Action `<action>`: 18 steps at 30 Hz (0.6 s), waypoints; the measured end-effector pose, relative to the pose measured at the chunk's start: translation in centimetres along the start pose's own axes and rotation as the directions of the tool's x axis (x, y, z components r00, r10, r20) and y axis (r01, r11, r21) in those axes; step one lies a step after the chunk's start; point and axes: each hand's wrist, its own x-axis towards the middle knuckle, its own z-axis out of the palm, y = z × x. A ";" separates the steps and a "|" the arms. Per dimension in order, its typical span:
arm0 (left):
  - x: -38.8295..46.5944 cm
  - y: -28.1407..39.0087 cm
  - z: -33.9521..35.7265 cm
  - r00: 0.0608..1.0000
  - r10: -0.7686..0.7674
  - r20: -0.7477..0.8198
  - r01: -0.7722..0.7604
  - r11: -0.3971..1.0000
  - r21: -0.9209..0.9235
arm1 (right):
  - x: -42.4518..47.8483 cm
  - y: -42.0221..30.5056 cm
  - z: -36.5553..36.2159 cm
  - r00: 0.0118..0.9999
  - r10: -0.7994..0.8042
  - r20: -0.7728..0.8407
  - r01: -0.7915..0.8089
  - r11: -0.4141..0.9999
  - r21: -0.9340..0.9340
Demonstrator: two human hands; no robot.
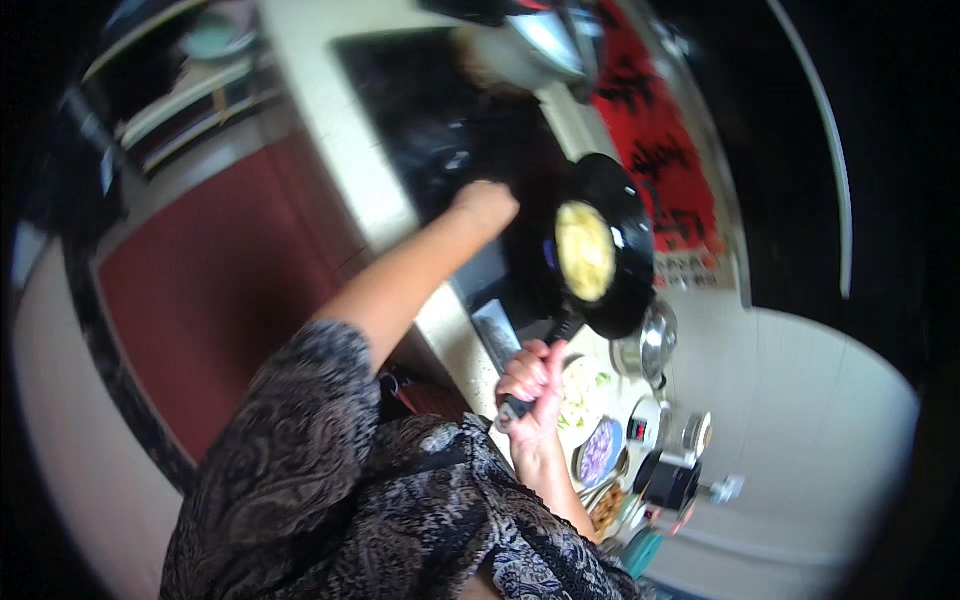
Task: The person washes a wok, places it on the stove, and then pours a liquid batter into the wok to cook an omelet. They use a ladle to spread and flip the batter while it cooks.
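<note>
My right hand point(532, 386) is closed around the handle of a black frying pan point(634, 300), palm turned up and thumb along the handle. The pan is tilted over the right part of the black cooktop point(405, 97). Pale yellow food point(585, 251) lies in a mass in the pan. Over the cooktop, left of the pan, is my left hand point(487, 206), its fingers curled and blurred. Whether anything is inside it is hidden. A broad metal blade point(495, 330), like a cleaver's, lies beside my right hand.
Beyond the handle stand a plate of chopped pale vegetables point(581, 397), a dish of chopped purple food point(600, 450), brown food point(606, 510) and a lidded steel pot point(649, 349). A metal pan point(551, 45) is at the cooktop's far end. A red banner point(660, 142) with writing hangs behind.
</note>
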 end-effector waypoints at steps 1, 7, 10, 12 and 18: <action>0.0 -0.1 0.0 1.000 0.021 -0.018 -0.021 1.000 0.007 | 0.1 0.1 0.0 1.000 -0.006 0.005 0.006 0.999 -0.044; 0.1 -0.5 0.2 0.997 0.066 -0.046 -0.062 0.994 0.085 | -0.2 0.1 -0.6 0.996 -0.084 -0.009 0.080 0.972 -0.221; 0.1 -0.3 -0.1 0.997 0.079 -0.009 -0.078 0.989 0.123 | -1.6 -0.1 -2.5 0.995 -0.085 0.050 0.096 0.949 -0.300; 0.0 0.0 -0.5 0.997 0.075 0.027 -0.079 0.983 0.165 | -3.1 -0.3 -4.6 0.997 -0.051 0.066 0.067 0.960 -0.271; -2.4 0.3 -1.4 0.994 0.082 -0.077 -0.069 0.985 0.157 | -8.8 0.5 -12.5 0.982 -0.132 -0.135 0.133 0.991 0.004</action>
